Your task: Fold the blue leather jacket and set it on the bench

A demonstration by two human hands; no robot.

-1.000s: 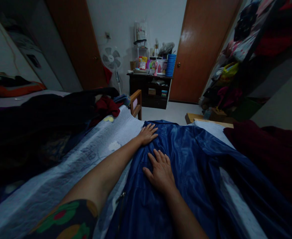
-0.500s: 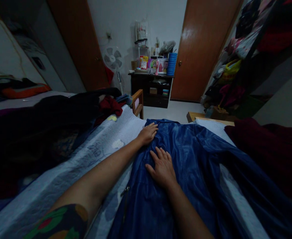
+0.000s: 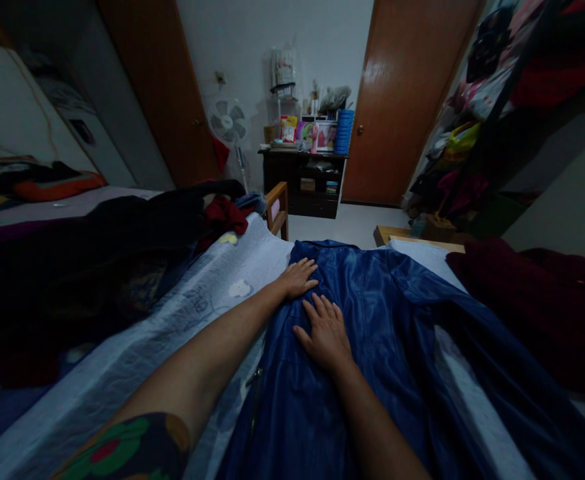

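Blue jacket [image 3: 372, 320] directly under both hands, spread flat, long axis running away from the wearer, collar [image 3: 332, 245] at the far end. Left hand [image 3: 300, 279] nearer the collar, on the jacket's upper left edge; right hand [image 3: 325, 333] closer in, just beside, on the jacket's left half. Both palm down, fingers extended, grip released, nothing clenched. Zip [image 3: 255, 380] along the jacket's near left edge. One sleeve [image 3: 497, 340] angled out from the jacket's right shoulder, cuff not visible; no second sleeve in sight, cannot tell about folding.

Beneath the jacket: pale patterned cover [image 3: 147, 340], probably on a bed. Left of the jacket: heap of dark clothes [image 3: 122, 233]. Right of the jacket: maroon garment [image 3: 532, 300], near the sleeve. Beyond the collar: wooden chair [image 3: 280, 210], to the left; farther back, black cabinet [image 3: 300, 200], fan [image 3: 230, 123] and brown door [image 3: 402, 100]. Far right of the jacket: hanging clothes [image 3: 552, 87]. Dim light, dark heap details unreadable.
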